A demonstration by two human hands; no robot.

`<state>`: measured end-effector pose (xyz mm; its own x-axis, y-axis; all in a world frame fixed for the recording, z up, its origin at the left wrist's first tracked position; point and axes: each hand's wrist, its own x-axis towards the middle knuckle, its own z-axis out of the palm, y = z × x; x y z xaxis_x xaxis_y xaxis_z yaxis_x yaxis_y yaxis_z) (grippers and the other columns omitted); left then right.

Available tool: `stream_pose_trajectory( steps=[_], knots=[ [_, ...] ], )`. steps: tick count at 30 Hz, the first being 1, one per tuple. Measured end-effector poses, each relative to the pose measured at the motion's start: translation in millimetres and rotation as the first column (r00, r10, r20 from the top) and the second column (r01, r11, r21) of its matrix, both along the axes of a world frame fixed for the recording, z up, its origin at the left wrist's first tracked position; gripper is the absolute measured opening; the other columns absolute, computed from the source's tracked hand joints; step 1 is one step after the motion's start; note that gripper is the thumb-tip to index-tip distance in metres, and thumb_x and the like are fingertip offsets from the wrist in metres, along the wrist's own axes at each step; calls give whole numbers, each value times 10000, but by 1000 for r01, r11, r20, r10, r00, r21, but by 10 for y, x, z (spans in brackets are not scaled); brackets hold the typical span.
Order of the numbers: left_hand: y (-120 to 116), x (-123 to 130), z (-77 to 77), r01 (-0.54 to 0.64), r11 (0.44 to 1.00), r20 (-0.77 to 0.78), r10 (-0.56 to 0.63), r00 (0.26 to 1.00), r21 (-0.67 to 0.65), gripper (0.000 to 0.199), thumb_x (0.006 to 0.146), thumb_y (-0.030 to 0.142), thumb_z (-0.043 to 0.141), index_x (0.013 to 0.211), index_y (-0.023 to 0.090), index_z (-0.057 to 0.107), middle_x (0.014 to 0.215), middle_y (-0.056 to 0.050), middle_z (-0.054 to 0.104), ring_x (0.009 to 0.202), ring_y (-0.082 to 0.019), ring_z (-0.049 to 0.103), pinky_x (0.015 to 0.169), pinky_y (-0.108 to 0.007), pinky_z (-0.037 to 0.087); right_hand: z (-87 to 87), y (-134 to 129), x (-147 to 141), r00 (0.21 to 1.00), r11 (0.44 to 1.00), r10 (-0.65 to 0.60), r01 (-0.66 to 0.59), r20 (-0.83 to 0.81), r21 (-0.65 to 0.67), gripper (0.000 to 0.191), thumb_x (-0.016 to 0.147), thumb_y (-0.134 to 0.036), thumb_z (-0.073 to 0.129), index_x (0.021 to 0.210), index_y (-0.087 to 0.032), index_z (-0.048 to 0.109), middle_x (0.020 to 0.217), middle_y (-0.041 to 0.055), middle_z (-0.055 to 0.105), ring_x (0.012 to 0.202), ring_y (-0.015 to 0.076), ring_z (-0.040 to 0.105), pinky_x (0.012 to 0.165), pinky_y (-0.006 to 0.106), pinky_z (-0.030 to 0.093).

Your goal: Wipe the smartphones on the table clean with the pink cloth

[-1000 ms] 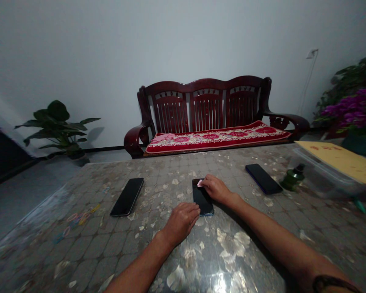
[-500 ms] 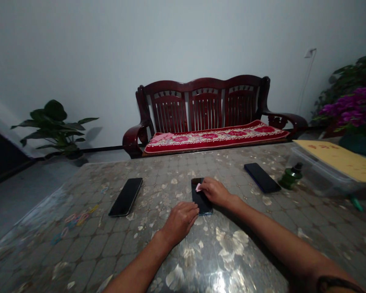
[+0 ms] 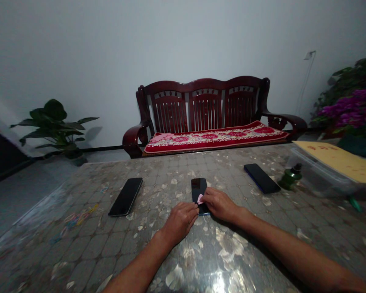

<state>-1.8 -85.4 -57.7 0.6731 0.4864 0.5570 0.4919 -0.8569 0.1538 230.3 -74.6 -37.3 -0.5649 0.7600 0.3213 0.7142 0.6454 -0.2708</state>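
Note:
A dark smartphone lies on the table in the middle, its long side pointing away from me. My left hand rests beside its lower left edge, fingers stretched out and fingertips touching the edge. Pinched in my right hand is a small pink cloth, pressed against the lower half of the screen. The right hand covers the phone's right side there. Another dark phone lies to the left, and a third phone with a blue edge lies to the right.
Colourful rubber bands are scattered at the left. On the right stand a green bottle and a clear plastic box with a yellow sheet on top. Behind the patterned table is a wooden bench.
My right hand has slid the pink cloth down the screen towards me, uncovering the phone's upper part. My left hand has stayed in place.

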Motion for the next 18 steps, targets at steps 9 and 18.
stream_pose_trajectory(
  steps=[9, 18],
  knots=[
    [-2, -12, 3, 1, 1000, 13, -1, 1000, 23, 198, 988, 188, 564, 1057, 191, 750, 1043, -96, 792, 973, -229, 748, 860, -395, 621, 3, 338, -76, 989, 990, -141, 140, -38, -30, 271, 959, -90, 537, 1053, -204, 764, 923, 59, 633, 891, 180, 577, 787, 267, 418],
    [-8, 20, 39, 6, 1000, 20, -6, 1000, 12, 172, 985, 185, 572, 1043, 188, 734, 1035, -83, 792, 960, -238, 749, 834, -399, 617, 36, -65, -11, 1000, 1000, -11, 11, 4, 12, 256, 936, -83, 512, 1000, -192, 734, 877, 56, 605, 814, 178, 550, 693, 270, 375]
  ],
)
